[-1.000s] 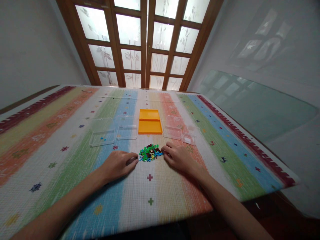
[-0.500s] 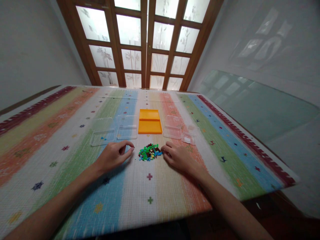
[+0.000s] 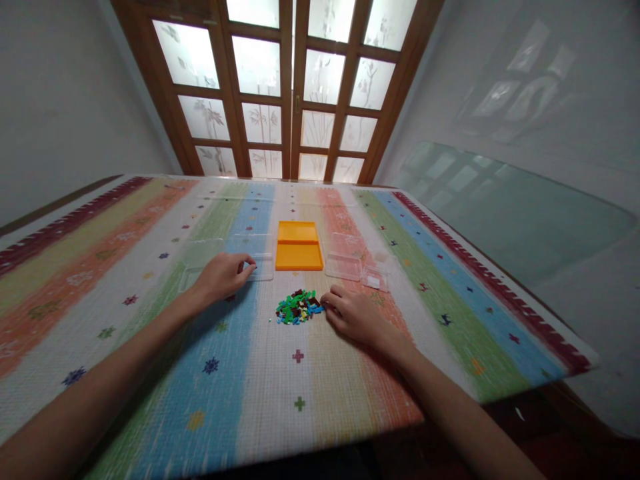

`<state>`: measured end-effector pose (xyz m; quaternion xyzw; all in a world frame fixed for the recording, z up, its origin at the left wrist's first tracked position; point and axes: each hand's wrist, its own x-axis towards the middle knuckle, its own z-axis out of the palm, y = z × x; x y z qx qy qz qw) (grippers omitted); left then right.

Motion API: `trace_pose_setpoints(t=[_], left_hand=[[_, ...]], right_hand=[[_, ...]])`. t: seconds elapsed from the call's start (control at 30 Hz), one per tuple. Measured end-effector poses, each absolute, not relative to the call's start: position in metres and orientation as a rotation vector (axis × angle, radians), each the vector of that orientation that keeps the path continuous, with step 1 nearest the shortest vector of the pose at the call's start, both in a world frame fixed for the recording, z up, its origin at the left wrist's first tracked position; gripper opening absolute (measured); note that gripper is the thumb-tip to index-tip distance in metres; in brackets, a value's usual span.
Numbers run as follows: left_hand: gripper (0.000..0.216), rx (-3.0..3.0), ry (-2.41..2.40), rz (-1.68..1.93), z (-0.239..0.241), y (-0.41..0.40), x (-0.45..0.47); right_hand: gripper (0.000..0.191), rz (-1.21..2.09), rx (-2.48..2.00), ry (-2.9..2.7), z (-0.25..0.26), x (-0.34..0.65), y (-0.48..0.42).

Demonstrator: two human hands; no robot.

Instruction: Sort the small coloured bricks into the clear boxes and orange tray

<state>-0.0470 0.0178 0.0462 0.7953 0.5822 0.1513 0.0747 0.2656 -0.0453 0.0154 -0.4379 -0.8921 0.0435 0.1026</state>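
Note:
A heap of tiny building bricks [image 3: 299,307], green, dark brown, blue and yellow, lies on the striped tablecloth. My left hand [image 3: 225,275] is above the near edge of a clear plastic box [image 3: 264,267], thumb and forefinger pinched on a small dark brick that barely shows. At the heap's right edge rests my right hand [image 3: 353,313], its fingers curled closed beside some blue bricks. Whatever its fingertips hold, if anything, is hidden. Beyond the heap an orange case [image 3: 299,257] lies opened flat, with two shallow halves.
Another clear box [image 3: 190,277] is partly hidden behind my left hand. Right of the orange case are a clear box [image 3: 344,267] and a smaller clear box [image 3: 374,280] with a white patch. The table [image 3: 300,373] reaches back towards a paned wooden door [image 3: 294,100].
My left hand has moved forward from the heap's left side to the clear box, the small dark brick still pinched. My right hand has stayed by the heap.

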Motion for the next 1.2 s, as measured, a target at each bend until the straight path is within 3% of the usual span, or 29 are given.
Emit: trace_pose_setpoints(t=[0.2, 0.4, 0.53, 0.77, 1.2], left_hand=[[0.038, 2.440, 1.793, 0.227, 0.045, 0.033, -0.041], [0.041, 2.456, 1.789, 0.414, 0.046, 0.022, -0.043], [0.035, 2.485, 1.514, 0.531, 0.045, -0.001, -0.039], [0.026, 2.445, 1.264, 0.337, 0.037, -0.036, -0.019], [0.026, 2.329, 1.389, 0.260, 0.027, -0.044, -0.010]], right_hand=[[0.019, 0.124, -1.286, -2.650, 0.014, 0.266, -0.044], [0.018, 0.123, -1.307, -2.670, 0.017, 0.265, -0.045], [0.017, 0.121, -1.290, -2.646, 0.016, 0.265, -0.046], [0.016, 0.140, -1.282, -2.634, 0.014, 0.266, -0.045], [0.018, 0.151, -1.268, -2.627, 0.014, 0.266, -0.045]])
